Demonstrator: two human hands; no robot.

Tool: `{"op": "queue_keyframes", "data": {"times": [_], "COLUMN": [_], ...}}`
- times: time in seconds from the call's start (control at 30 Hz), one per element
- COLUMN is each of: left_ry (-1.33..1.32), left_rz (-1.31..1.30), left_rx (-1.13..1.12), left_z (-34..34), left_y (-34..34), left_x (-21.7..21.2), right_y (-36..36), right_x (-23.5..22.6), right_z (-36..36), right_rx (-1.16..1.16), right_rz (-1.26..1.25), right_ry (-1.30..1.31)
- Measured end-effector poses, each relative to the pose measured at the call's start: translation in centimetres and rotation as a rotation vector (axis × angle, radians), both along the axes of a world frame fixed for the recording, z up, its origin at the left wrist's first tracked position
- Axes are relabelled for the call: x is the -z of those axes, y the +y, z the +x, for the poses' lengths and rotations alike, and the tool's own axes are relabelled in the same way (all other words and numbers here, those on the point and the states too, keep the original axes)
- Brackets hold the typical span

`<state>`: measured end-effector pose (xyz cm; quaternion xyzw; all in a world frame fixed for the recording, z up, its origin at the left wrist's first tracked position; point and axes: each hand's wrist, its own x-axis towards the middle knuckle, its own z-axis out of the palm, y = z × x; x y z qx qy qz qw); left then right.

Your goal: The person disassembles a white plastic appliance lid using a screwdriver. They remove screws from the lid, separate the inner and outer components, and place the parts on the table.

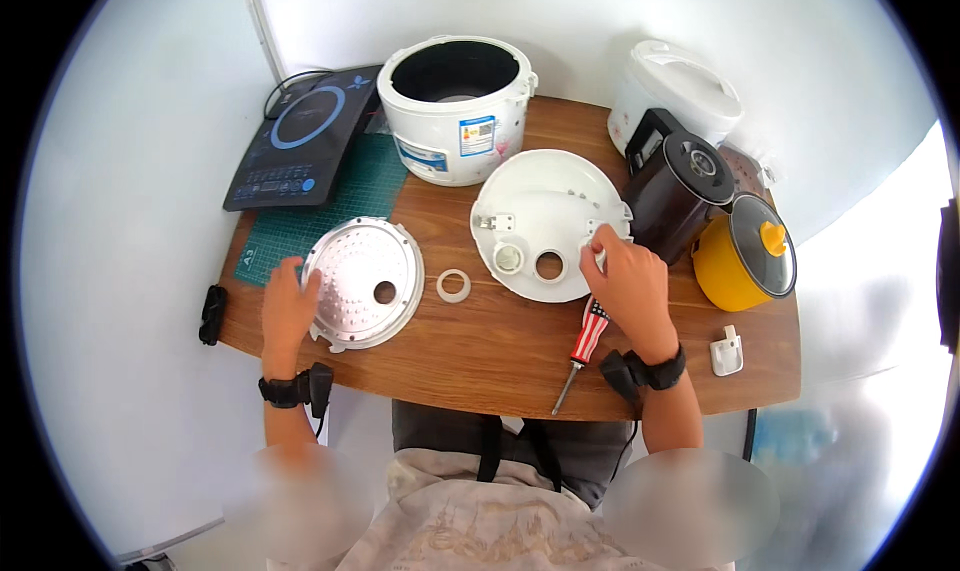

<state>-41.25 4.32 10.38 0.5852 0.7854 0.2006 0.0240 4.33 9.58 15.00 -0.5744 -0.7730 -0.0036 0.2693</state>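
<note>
My left hand (288, 309) is at the left rim of a round metal inner lid plate (350, 271), its fingers loosely spread. The plate is silvery, dimpled and has one dark hole. My right hand (632, 286) is closed in a pinch at the right edge of a round white lid shell (535, 196). A bit of white shows by its fingertips, too covered to name. Several small pieces lie inside the shell, which has a hole near its front. Just below my right hand lies a screwdriver (588, 333) with a red, white and blue handle. A white ring (453, 286) sits between plate and shell.
At the back stand an open white rice cooker body (450, 151) and another white appliance (690, 81). A black induction cooktop (300, 141) overlaps a green cutting mat (270, 246). On the right are a dark kettle (665, 206), yellow pot (725, 266) and white plastic part (727, 353).
</note>
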Motion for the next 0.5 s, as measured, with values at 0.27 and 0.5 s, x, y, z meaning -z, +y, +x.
{"op": "queue_keyframes", "data": {"times": [0.27,0.5], "left_ry": [-0.058,-0.005], "left_rz": [-0.064,0.049], "left_rx": [-0.031,0.041], "left_z": [-2.2,0.0], "left_y": [-7.1,-11.0], "left_x": [0.9,3.5], "right_y": [-12.1,-17.0], "right_x": [-1.7,3.8], "right_z": [1.3,4.6], "right_rx": [-0.038,0.113], "right_rz": [-0.218,-0.16], "right_ry": [-0.109,-0.151]}}
